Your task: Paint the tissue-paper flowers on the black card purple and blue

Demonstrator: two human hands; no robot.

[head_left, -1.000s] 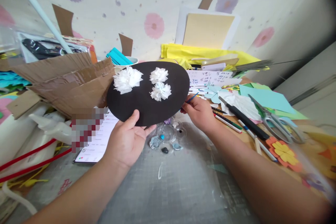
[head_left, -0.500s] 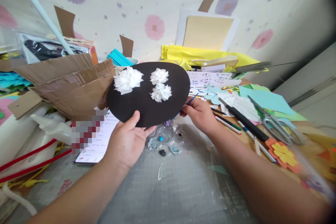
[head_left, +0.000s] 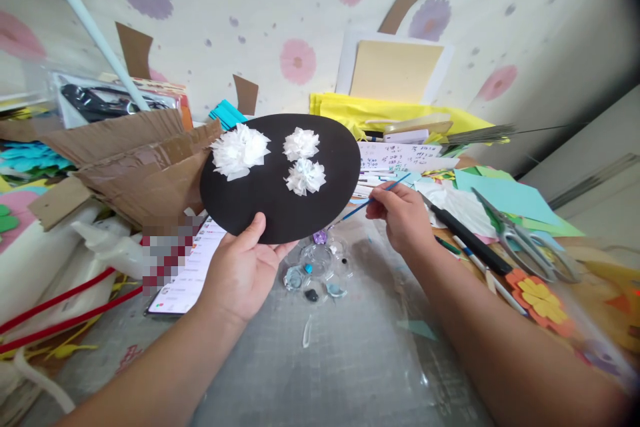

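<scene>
A round black card [head_left: 260,200] is tilted up in front of me, bearing three white paper pompoms, the largest one [head_left: 241,150] at its left. My left hand [head_left: 245,267] is closed on the card's lower edge, thumb on the front and fingers behind. In my right hand [head_left: 397,210], right of the card, a thin blue paintbrush [head_left: 360,209] is pinched between thumb and fingers. Its tip points down-left to the purple paint in a clear flower-shaped palette [head_left: 316,259]. The palette's other wells hold blue, black and grey-blue dabs. Part of it is hidden by the card.
At right lie scissors [head_left: 525,237], a black-handled knife [head_left: 473,233], pens and an orange paper flower [head_left: 540,300]. Cardboard pieces [head_left: 130,153], a glue bottle [head_left: 110,250] and a lit phone [head_left: 185,273] sit at left. Yellow paper [head_left: 390,110] is behind.
My right hand has moved right, away from the card's edge, bringing more of the paintbrush into sight with its tip at the purple paint. The card has hardly shifted in my left hand.
</scene>
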